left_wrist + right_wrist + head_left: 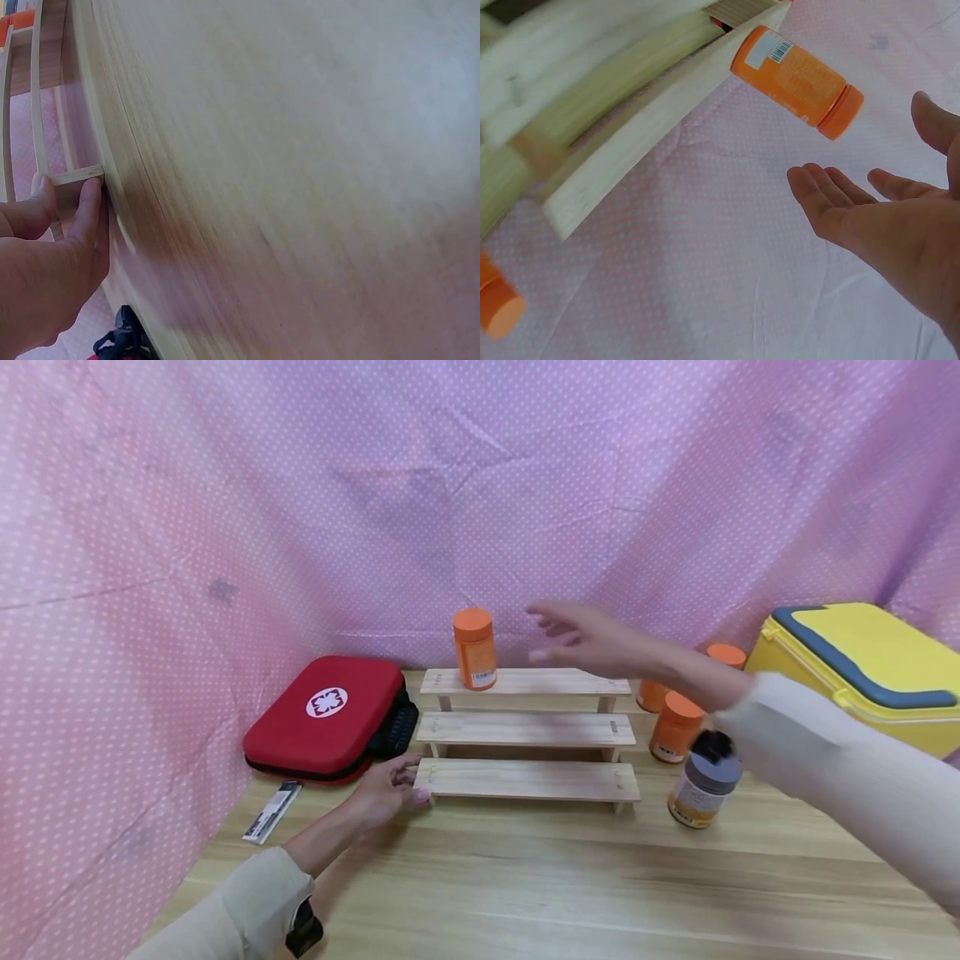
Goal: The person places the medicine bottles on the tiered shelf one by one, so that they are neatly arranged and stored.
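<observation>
- Pinching wooden rack (525, 727) at lowest tier's left end with left hand (382, 793).
- Holding nothing in right hand (581, 637), loosely spread near rack's top tier.
- Seeing orange bottle (476, 652) upright on rack's top tier, left half.

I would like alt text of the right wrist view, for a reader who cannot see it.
An open right hand is near, not touching, an orange bottle on the top wooden shelf. Behind is a pink dotted cloth; part of another bottle shows at lower left.
</observation>
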Tool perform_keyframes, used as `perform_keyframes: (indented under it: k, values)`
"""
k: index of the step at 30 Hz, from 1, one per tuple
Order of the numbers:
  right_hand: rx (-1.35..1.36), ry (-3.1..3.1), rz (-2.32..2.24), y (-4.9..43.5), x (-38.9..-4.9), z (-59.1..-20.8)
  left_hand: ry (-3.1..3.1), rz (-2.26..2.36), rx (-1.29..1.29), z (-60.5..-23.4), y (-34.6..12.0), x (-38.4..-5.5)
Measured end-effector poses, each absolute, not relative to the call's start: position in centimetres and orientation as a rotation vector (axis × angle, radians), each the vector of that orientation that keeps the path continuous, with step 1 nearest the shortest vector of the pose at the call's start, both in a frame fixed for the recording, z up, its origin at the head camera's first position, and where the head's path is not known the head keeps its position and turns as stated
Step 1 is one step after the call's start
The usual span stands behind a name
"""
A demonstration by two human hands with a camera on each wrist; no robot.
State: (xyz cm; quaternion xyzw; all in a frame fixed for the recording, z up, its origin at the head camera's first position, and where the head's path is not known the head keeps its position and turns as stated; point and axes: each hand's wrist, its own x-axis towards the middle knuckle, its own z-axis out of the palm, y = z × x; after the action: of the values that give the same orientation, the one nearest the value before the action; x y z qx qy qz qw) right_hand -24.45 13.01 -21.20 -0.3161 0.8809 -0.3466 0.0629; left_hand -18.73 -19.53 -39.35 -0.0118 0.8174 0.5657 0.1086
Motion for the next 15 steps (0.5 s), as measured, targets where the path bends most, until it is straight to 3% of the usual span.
perform_keyframes:
  k: [8, 15]
  values:
    - [-0.914, 2.849, -0.928, 22.4, -18.2, -23.4, 2.394, 1.660, -0.033, -39.2, -19.5, -18.6]
    - [-0.810, 3.015, -0.803, 27.9, -15.7, -27.0, 2.426, 1.599, -0.025, -38.8, -19.6, -18.5]
